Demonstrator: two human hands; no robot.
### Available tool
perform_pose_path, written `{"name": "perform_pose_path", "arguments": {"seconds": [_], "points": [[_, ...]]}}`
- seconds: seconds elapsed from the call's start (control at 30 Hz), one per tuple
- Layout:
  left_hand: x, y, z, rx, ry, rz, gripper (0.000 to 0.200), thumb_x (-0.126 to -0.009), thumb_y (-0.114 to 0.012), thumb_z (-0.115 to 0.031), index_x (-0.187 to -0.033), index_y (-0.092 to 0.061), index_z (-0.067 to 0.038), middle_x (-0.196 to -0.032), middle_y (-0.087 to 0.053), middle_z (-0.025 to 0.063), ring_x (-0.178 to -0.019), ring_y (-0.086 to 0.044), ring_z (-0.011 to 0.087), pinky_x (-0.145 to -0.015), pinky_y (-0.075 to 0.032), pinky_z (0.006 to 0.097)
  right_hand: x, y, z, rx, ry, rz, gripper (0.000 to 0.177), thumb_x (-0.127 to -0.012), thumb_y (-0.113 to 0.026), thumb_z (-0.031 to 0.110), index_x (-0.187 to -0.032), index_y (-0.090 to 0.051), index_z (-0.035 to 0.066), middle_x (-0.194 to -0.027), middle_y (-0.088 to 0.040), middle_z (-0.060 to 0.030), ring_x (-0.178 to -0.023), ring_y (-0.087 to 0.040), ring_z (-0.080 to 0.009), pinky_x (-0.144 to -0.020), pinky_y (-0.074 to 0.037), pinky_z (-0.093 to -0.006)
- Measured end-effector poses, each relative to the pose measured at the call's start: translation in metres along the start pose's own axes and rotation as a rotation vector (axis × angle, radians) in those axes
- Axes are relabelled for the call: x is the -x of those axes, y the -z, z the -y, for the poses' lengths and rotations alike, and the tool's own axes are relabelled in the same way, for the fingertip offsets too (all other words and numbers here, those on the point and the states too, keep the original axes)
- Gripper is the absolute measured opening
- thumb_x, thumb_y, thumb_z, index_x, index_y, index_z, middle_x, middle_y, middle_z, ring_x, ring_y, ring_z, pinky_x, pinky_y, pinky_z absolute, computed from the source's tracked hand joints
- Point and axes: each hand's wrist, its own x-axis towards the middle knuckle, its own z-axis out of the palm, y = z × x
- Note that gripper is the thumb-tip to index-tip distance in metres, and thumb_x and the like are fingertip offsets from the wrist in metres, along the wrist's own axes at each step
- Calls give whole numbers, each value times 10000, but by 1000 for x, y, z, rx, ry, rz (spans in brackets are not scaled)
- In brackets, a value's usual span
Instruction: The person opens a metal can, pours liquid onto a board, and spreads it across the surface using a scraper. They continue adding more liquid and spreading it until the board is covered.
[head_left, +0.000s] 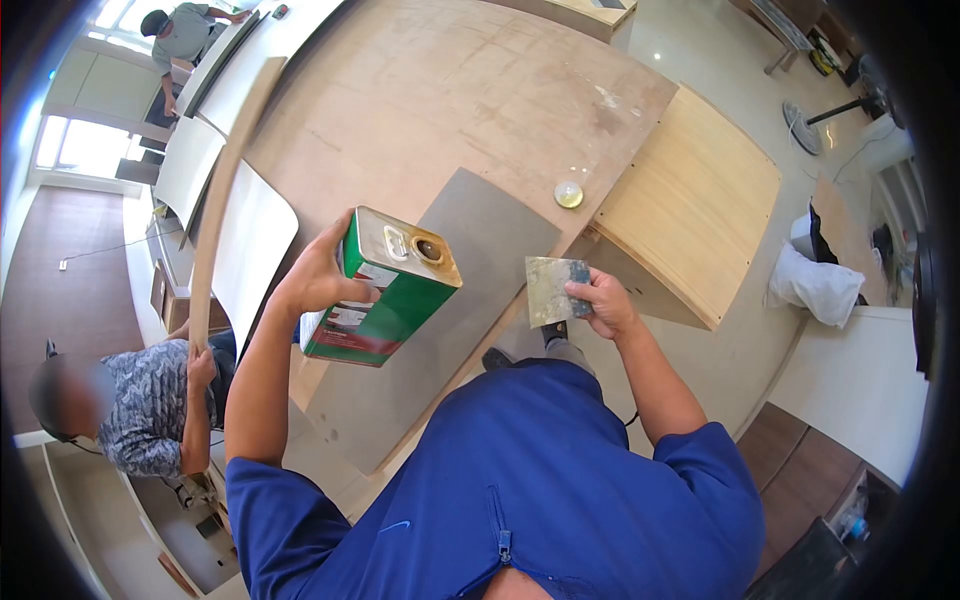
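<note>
On a broad wooden tabletop [450, 90], a grey sheet [490, 220] is laid at the near side. Above it in the view, a green can [400, 310] is grasped at its side by the left hand [315, 280], its long axis running from the round mouth [428, 249] down leftward (contact with the sheet cannot be confirmed). To the can's right, and apart from it, a flat scraper [545, 290] is clasped by the right hand [607, 305], the mouth being nearer the left hand.

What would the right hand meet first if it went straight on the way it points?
Probably the green can, held in the left hand: the right hand points the scraper across the grey board toward it. Depth is unclear in this single view, so it might pass above or below.
</note>
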Motion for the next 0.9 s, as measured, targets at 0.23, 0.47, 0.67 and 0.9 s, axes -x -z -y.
{"name": "perform_pose_path", "arguments": {"seconds": [0.23, 0.47, 0.67, 0.9], "points": [[15, -13, -6, -20, -34, -13, 1217, -492, -850, -244, -1531, -312, 90, -1364, -568, 238, -1302, -543, 327, -1130, -378, 338, 12, 12, -7, 24, 77, 11, 287, -910, -666, 1, -1193, -625, -8, -1077, -714, -107, -929, -722, -209, -819, -620, -396], [38, -27, 0, -39, -69, -34, 1210, -492, -851, -253, -1533, -326, 71, -1351, -577, 238, -1287, -554, 332, -1118, -391, 342, 25, 15, -17, 31, 172, -5, 331, -885, -674, -35, -1210, -615, -16, -1084, -710, -106, -944, -720, -207, -838, -618, -381], [54, -40, 4, -62, -77, -43, 1210, -492, -852, -254, -1532, -327, 71, -1360, -574, 238, -1292, -550, 332, -1122, -390, 346, 34, 23, -28, 64, 220, -4, 395, -866, -674, -50, -1253, -599, -13, -1143, -700, -107, -1000, -699, -200, -912, -573, -363], [67, -53, 15, -25, -103, -56, 1216, -486, -853, -253, -1524, -323, 93, -1391, -554, 240, -1330, -520, 329, -1148, -362, 344, 35, 31, -38, 132, 304, -14, 374, -865, -679, -45, -1230, -602, -16, -1123, -705, -92, -965, -696, -172, -893, -565, -344]]}}
